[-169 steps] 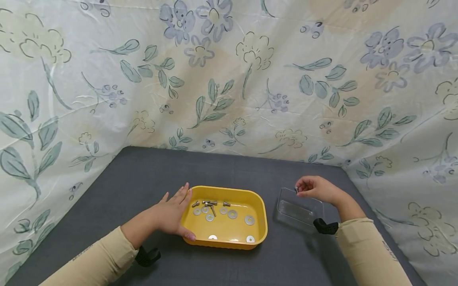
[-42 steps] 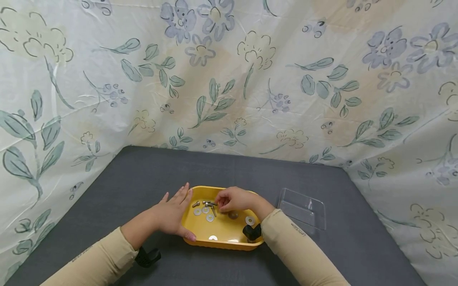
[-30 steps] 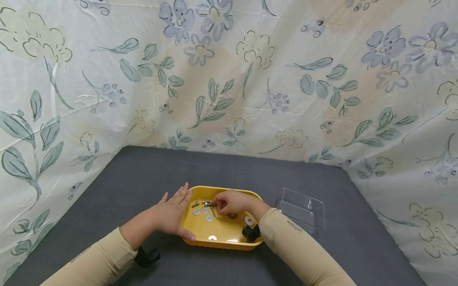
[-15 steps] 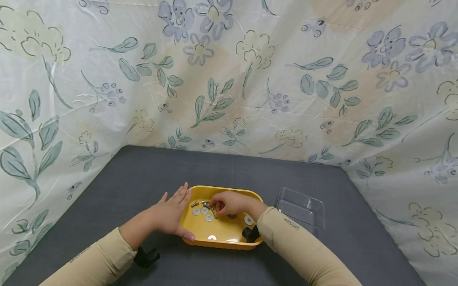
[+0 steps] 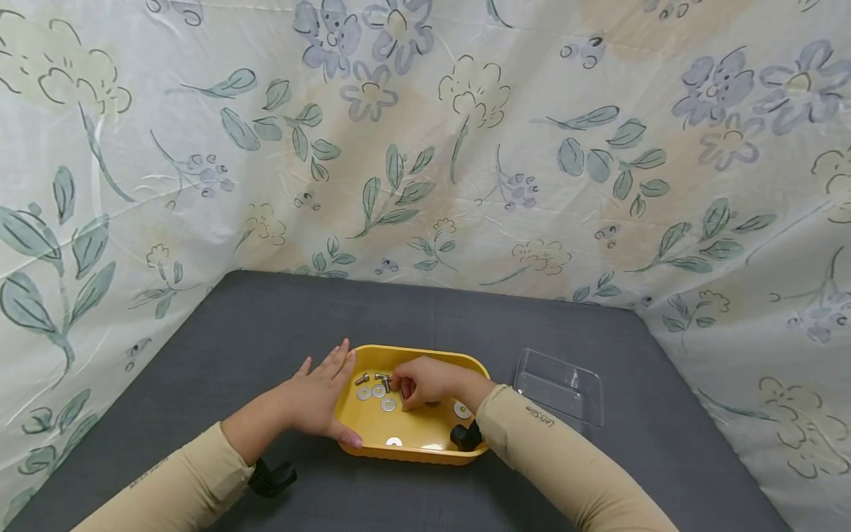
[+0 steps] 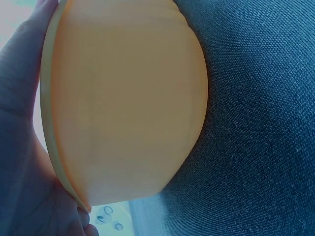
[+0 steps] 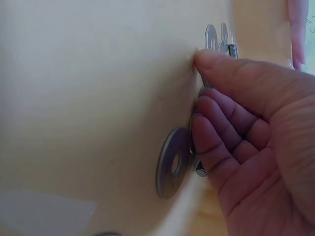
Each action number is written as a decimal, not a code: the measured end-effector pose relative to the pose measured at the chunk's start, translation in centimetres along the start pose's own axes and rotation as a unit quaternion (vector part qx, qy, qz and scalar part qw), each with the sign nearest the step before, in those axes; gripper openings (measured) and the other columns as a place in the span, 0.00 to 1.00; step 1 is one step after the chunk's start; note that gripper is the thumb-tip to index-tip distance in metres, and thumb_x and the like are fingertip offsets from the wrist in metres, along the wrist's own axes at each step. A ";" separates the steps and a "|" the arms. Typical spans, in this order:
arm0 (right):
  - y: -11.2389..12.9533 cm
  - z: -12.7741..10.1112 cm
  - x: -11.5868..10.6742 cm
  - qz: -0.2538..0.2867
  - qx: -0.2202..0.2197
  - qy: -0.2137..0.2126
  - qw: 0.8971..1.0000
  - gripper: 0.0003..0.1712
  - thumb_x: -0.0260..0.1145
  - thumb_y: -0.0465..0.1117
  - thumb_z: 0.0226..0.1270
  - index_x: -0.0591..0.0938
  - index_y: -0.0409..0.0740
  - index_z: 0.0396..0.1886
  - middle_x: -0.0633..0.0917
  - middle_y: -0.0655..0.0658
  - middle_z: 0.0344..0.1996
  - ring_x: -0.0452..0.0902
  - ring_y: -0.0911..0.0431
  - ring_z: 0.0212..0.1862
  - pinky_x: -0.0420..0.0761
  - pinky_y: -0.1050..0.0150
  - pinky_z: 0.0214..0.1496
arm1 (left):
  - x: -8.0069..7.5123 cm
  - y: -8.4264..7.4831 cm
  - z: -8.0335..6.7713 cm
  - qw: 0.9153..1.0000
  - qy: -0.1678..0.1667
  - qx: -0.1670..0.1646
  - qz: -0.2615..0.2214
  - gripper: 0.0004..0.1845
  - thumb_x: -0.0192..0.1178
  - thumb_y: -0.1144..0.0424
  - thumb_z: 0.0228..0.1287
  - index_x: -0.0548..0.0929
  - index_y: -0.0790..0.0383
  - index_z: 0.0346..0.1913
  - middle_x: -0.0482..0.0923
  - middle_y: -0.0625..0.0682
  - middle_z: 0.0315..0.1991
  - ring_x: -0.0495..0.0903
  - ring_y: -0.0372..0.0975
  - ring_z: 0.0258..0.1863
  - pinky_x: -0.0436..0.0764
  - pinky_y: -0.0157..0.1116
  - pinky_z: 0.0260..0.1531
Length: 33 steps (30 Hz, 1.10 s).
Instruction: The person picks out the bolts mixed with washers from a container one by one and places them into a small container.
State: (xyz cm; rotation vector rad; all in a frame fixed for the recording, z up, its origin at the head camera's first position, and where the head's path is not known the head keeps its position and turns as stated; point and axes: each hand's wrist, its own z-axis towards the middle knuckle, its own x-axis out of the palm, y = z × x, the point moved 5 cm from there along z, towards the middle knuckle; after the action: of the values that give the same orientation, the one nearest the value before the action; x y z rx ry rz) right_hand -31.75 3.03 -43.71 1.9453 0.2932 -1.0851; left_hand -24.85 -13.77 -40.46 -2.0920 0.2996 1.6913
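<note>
1. The left hand, fingers straight, rests flat against the left wall of the yellow oval plastic tray at lower centre.
2. The right hand, fingers curled, pinches a small silver metal bolt inside the tray, beside flat silver washers.

Backdrop, table and clear container

A floral cloth hangs behind and to both sides of the dark grey table. An empty clear plastic container sits on the table, just right of the right hand, apart from it.
</note>
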 end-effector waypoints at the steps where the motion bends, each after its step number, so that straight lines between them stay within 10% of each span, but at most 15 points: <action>1: 0.0 0.0 0.0 -0.006 -0.003 0.001 1.000 0.12 0.71 0.35 0.52 0.79 0.45 0.36 0.75 0.53 0.21 0.70 0.63 0.21 0.73 0.72 0.23 | 0.0 0.0 0.0 1.000 0.001 0.000 -0.001 0.71 0.57 0.21 0.30 0.41 0.65 0.71 0.29 0.60 0.72 0.37 0.50 0.71 0.44 0.61 0.61; 9: 0.5 0.0 0.0 -0.078 -0.043 0.011 0.996 0.07 0.69 0.36 0.55 0.78 0.48 0.24 0.74 0.56 0.22 0.68 0.65 0.25 0.71 0.75 0.28 | 0.0 0.0 0.1 1.000 0.001 -0.002 0.000 0.71 0.57 0.21 0.30 0.41 0.65 0.72 0.29 0.60 0.72 0.37 0.50 0.71 0.45 0.61 0.61; 33: 0.2 -0.4 0.0 -0.055 -0.033 0.004 0.998 0.20 0.67 0.32 0.55 0.77 0.50 0.47 0.75 0.52 0.23 0.69 0.64 0.23 0.73 0.73 0.25 | 0.0 -0.2 0.0 1.000 0.004 -0.005 0.010 0.72 0.54 0.19 0.28 0.42 0.64 0.72 0.30 0.59 0.72 0.38 0.50 0.71 0.45 0.61 0.61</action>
State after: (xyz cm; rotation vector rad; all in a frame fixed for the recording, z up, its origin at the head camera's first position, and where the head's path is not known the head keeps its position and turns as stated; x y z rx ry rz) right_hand -31.44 3.22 -43.48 1.8932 0.4409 -1.1246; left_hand -24.73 -13.62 -40.40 -2.1099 0.3173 1.6996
